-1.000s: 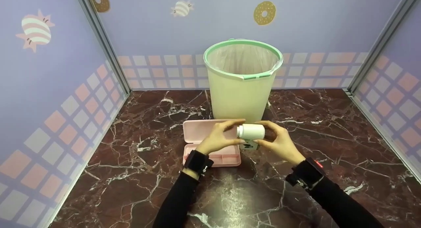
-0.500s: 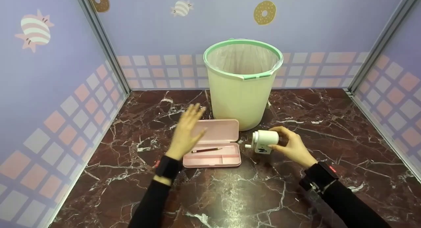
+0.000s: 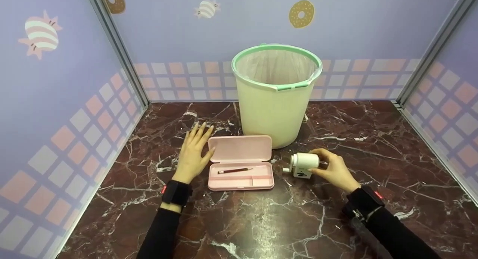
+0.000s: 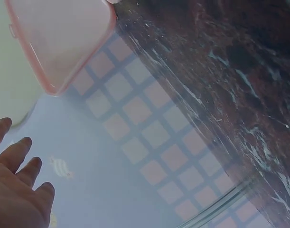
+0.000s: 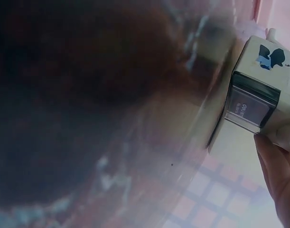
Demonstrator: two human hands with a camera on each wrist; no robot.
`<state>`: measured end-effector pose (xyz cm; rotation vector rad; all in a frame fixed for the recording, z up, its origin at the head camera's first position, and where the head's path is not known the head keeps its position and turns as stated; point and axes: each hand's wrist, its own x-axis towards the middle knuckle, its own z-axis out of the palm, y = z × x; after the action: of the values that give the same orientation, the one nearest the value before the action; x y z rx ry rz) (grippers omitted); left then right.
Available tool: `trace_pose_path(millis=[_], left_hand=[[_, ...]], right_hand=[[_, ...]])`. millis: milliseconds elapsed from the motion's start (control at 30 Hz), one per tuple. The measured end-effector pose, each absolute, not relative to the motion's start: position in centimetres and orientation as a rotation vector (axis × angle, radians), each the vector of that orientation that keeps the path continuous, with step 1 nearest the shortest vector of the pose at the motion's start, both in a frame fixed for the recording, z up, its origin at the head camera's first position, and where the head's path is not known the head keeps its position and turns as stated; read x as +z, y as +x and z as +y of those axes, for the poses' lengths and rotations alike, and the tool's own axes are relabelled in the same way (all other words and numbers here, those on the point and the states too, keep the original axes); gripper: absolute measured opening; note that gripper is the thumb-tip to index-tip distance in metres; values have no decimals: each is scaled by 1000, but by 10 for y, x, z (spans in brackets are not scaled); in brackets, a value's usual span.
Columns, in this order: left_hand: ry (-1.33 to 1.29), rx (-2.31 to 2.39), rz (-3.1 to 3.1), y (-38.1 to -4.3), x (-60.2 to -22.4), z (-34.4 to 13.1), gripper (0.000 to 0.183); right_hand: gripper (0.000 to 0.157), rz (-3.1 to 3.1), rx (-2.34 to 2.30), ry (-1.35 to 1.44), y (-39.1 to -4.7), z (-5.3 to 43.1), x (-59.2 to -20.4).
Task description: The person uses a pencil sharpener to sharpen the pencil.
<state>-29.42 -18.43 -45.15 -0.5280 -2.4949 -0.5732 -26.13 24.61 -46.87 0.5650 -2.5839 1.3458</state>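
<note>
A white crank pencil sharpener (image 3: 306, 161) with a dark printed picture sits to the right of the pencil case, its crank pointing left. My right hand (image 3: 334, 172) holds its right end between thumb and fingers. The right wrist view shows the sharpener's (image 5: 254, 61) clear shavings window with a fingertip by its corner. An open pink pencil case (image 3: 241, 149) lies in the middle, and a dark pencil (image 3: 235, 171) rests in its long compartment. My left hand (image 3: 192, 154) is spread with straight fingers beside the case's left side, holding nothing.
Behind the pencil case stands a tall pale bin (image 3: 274, 113) with a green rim and a plastic liner. Patterned purple panels (image 3: 179, 35) close off the back and both sides of the dark marble tabletop (image 3: 149, 210).
The left hand has let go of the sharpener and moved left past the case, uncovering the pencil. My right hand has brought the sharpener right and lower.
</note>
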Motion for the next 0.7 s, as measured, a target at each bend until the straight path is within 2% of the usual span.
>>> trace_pose_path(millis=[167, 400, 700], left_hand=[[-490, -551, -2511, -295, -456, -188, 64], [-433, -559, -2560, -294, -456, -191, 65], [-304, -575, -2610, -293, -454, -192, 63]], right_hand=[[48, -2620, 1366, 556, -273, 253, -484], [50, -2700, 1341, 596, -277, 252, -477], [56, -2741, 858, 464, -274, 269, -449]])
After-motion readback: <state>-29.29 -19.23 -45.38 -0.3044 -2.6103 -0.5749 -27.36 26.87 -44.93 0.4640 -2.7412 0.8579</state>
